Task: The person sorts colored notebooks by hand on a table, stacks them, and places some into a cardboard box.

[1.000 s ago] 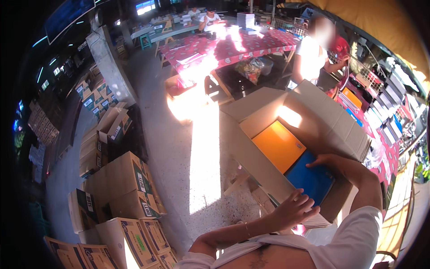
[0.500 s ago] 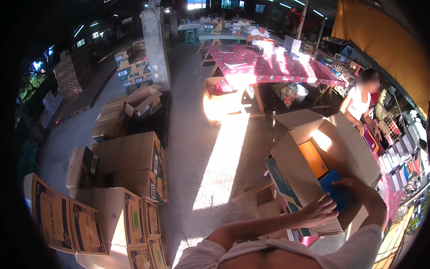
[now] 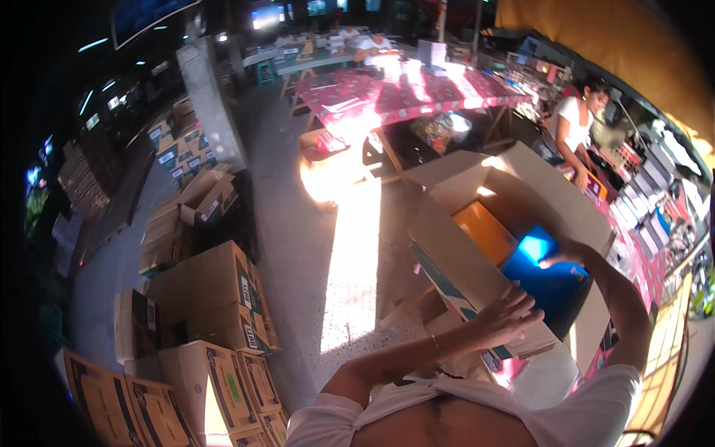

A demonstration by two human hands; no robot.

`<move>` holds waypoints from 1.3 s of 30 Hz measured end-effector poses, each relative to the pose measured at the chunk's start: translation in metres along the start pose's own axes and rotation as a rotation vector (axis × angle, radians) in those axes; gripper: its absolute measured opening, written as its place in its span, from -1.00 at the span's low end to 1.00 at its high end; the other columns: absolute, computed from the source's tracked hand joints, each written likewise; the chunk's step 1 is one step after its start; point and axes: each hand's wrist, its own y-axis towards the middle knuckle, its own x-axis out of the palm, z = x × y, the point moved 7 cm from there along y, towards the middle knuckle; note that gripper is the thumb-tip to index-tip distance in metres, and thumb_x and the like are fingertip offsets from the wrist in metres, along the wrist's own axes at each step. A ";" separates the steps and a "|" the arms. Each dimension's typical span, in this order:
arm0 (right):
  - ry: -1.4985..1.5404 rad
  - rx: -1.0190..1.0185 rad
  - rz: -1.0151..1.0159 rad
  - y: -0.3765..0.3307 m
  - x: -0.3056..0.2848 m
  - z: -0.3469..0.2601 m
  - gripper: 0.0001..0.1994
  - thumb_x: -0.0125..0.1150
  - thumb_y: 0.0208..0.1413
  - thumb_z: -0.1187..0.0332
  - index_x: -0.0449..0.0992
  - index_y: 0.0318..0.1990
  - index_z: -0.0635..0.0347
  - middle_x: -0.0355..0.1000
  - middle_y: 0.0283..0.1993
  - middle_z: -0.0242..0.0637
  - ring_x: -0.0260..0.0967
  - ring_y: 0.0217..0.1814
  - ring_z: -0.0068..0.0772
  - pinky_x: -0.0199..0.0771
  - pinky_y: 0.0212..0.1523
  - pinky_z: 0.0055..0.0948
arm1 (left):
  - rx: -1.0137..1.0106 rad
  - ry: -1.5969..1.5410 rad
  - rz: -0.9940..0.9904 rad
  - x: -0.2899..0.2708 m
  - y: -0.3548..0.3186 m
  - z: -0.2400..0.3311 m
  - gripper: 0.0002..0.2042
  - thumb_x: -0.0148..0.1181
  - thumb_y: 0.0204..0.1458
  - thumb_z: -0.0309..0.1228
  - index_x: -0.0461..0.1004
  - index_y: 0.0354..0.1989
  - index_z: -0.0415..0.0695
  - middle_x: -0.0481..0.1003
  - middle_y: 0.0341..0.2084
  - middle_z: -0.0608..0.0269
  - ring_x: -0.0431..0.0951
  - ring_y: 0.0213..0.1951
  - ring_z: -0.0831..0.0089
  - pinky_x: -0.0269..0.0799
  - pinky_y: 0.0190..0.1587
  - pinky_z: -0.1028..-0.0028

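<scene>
Two bare hands are at a big brown cardboard box [image 3: 462, 268] on the near right side, and inside it lies a glossy blue notebook [image 3: 540, 287] with a spiral-bound edge toward the left. Its cover is smooth and deep blue, with a hard white-blue glare on the far part and a small pale mark toward the right. Just beyond it on the left, partly in shade, sits a flat orange notebook [image 3: 484, 231]. The right hand [image 3: 572, 255] rests at the blue cover with its thumb stretched out over it; from where I stand I cannot tell whether the fingers pinch it. The left hand [image 3: 510, 319] has its fingers half curled at the near rim of the box, and how firmly they press I cannot tell. The left forearm crosses in front of the near wall, while a tall cardboard flap [image 3: 562, 186] rises on the far right, between the notebooks and a co-worker in a white top [image 3: 572, 128]. On the left, brown cartons [image 3: 197, 294] crowd the floor near a grey concrete post [image 3: 212, 104]. Farther off stands a long table with a pink patterned cloth [image 3: 424, 97], striped by sunlight.
</scene>
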 end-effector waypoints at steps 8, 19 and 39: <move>-0.421 -0.276 0.626 -0.143 -0.079 -0.157 -0.22 0.56 -0.29 0.22 0.39 0.17 0.29 0.49 0.07 -0.07 0.45 0.12 -0.20 0.42 0.14 -0.28 | -0.186 -0.422 -0.121 -0.043 0.001 -0.033 -0.26 0.42 -0.04 -0.13 0.25 0.31 -0.07 0.25 0.23 -0.05 0.23 0.31 0.02 0.04 0.36 -0.05; 0.805 -0.357 1.191 -0.294 -0.094 -0.022 -0.33 0.55 -0.12 0.06 0.45 0.05 0.35 0.54 -0.12 -0.13 0.55 -0.12 -0.30 0.59 -0.14 -0.36 | -0.872 -2.298 0.473 0.044 0.098 -0.045 -0.37 -0.10 0.24 0.19 0.23 0.18 -0.15 0.33 0.09 -0.13 0.29 0.25 -0.06 -0.01 0.39 -0.04; 2.195 -0.725 0.651 -0.239 0.093 0.189 -0.27 0.28 0.15 -0.04 0.18 0.36 0.12 0.28 0.33 -0.10 0.26 0.32 -0.01 0.29 0.29 0.10 | -0.420 -1.180 0.355 0.048 0.208 0.117 -0.53 0.30 0.13 -0.48 0.30 0.19 -0.34 0.55 -0.09 0.15 0.54 -0.06 0.52 0.43 0.06 0.49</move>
